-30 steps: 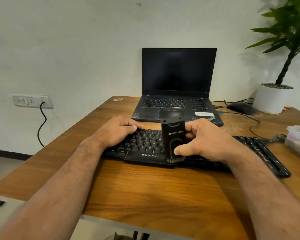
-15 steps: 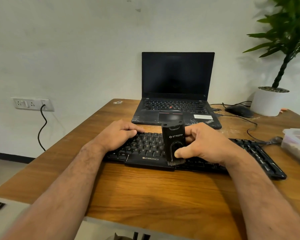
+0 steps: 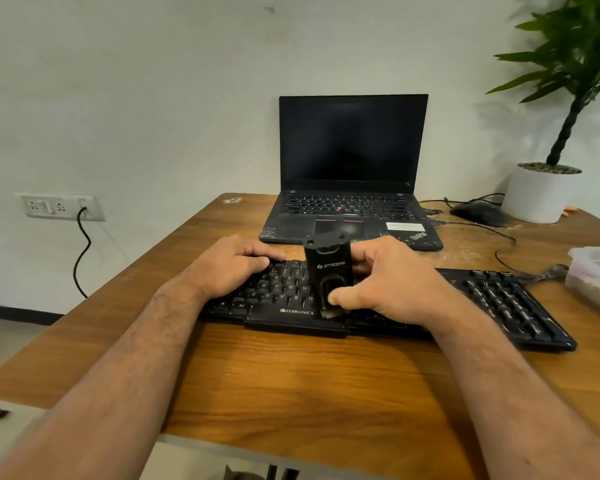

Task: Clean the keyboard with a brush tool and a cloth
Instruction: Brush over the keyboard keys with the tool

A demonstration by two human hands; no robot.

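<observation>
A black keyboard lies across the wooden table. My right hand grips an upright black brush tool, thumb on its front face, its bristles touching the keyboard's front edge near the logo. My left hand rests on the keyboard's left end with its fingers curled over the far edge. No cloth is in view.
An open black laptop stands behind the keyboard. A black mouse, cables and a white plant pot sit at the back right. A clear plastic box is at the right edge. A wall socket is at the left.
The camera has tilted slightly, shifting the scene down in view. The brush and both hands stay at about the same place on the keyboard.
</observation>
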